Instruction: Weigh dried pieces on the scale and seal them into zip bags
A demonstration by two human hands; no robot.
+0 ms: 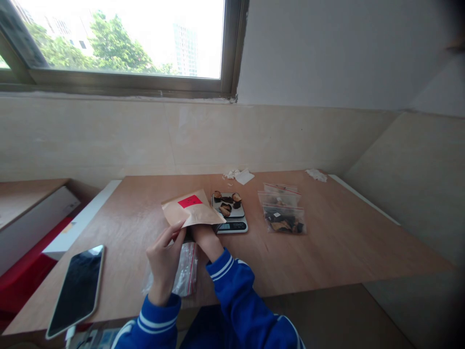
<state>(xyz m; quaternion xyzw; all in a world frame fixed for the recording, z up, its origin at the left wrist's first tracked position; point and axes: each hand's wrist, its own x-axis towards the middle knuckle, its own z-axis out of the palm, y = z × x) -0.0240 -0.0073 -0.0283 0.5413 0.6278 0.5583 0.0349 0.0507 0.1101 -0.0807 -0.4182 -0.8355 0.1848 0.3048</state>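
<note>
Beside the scale (232, 213), both hands grip a red-labelled, seemingly unreadable pouch (192, 209)

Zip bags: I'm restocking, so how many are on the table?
4 at least: three stacked right of the scale, at and; one under the left hand at. More may be hidden.

I count: one scale (232, 216); four dried pieces (227, 201) on it; one paper pouch (192, 209); one phone (77, 289), near left; a stack of zip bags (282, 213), right; empty bags (186, 271), near; two paper scraps (240, 175), far.
</note>
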